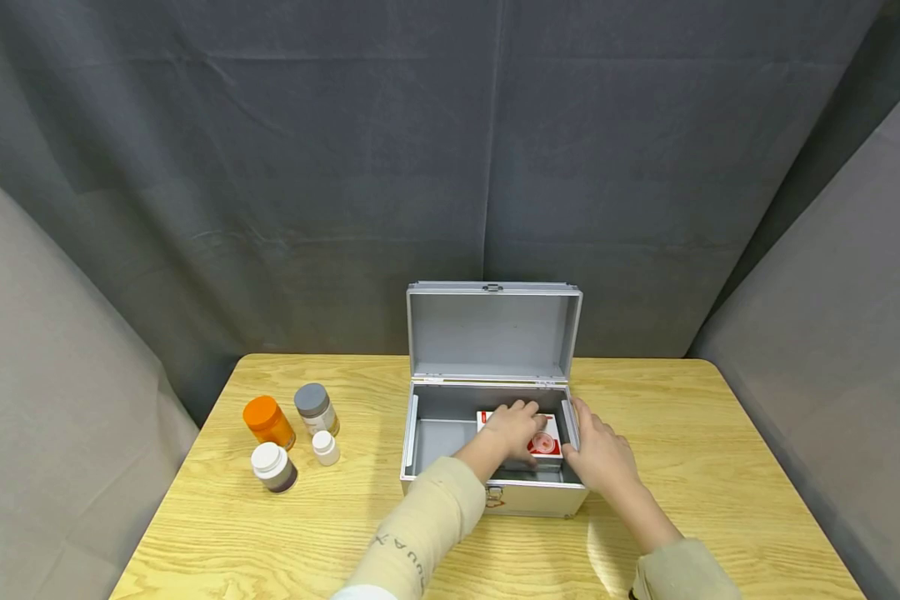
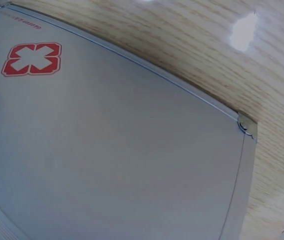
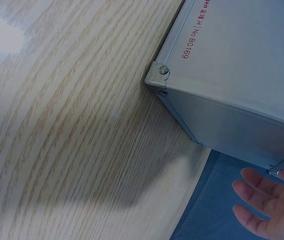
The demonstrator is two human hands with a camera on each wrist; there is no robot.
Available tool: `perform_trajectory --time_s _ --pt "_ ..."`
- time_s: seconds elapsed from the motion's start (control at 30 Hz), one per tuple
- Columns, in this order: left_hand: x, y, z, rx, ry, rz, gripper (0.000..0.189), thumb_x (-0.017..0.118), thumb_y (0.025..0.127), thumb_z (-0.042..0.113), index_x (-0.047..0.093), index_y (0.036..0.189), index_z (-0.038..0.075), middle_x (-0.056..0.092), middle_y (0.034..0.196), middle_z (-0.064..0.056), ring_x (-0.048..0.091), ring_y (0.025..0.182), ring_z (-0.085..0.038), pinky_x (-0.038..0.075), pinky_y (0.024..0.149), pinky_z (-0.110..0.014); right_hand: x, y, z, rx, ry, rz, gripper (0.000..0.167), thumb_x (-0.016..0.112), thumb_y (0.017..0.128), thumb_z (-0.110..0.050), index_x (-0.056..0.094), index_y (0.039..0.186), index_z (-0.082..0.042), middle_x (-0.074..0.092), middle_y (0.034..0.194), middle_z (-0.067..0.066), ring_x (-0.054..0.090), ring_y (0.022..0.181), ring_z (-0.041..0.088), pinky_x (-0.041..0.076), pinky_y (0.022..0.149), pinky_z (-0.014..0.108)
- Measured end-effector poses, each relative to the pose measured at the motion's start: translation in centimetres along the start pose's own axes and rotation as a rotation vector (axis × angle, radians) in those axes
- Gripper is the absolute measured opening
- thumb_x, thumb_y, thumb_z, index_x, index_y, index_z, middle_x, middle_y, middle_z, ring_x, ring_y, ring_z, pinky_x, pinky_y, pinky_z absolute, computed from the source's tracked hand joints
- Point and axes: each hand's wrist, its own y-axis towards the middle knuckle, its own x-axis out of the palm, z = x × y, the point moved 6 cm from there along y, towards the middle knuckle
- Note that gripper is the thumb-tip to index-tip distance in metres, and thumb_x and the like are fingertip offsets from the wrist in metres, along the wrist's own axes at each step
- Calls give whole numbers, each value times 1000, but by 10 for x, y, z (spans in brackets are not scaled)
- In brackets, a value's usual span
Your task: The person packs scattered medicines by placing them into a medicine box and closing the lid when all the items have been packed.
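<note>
An aluminium first-aid case [image 1: 495, 497] stands with its lid raised, a red cross mark [image 2: 31, 58] on its front. Inside, at the right, lies a white and red carton [image 1: 546, 443] with a round picture on top. My left hand [image 1: 506, 433] reaches over the front rim and rests across the carton, fingers spread, covering part of it. At the case's right side wall is my right hand [image 1: 603, 454], its fingers along the rim. In the right wrist view its fingers [image 3: 256, 192] are loosely bent beside the upper edge of the wall.
Left of the case stand an orange jar [image 1: 268, 422], a grey-lidded jar [image 1: 316, 407], a white-lidded dark jar [image 1: 273, 467] and a small white bottle [image 1: 326, 448]. The wooden table [image 1: 720, 467] has a dark curtain [image 1: 330, 183] behind it.
</note>
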Motion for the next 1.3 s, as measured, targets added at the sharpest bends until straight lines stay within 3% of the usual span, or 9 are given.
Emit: perform_trajectory --time_s 0.67,1.1,1.3 --pt "-9 -22 -13 -28 -92 -65 69 73 68 51 50 128 26 47 122 6 45 109 -12 43 82 -30 1 0 -1 20 -2 -7 71 60 79 -26 26 137 -3 53 117 28 53 101 44 41 76 58" --pt "-13 -34 -18 26 -94 -65 71 69 72 53 44 134 28 44 128 6 43 114 -13 42 87 -31 0 -1 0 30 -7 -25 67 59 80 -27 31 134 2 51 119 28 51 104 44 40 79 59" --pt "-22 -42 -17 84 -31 -2 67 62 78 54 42 136 27 41 136 5 40 121 -13 39 94 -33 0 -1 -1 30 -12 -28 67 59 80 -27 32 133 3 51 119 28 51 105 45 40 80 59"
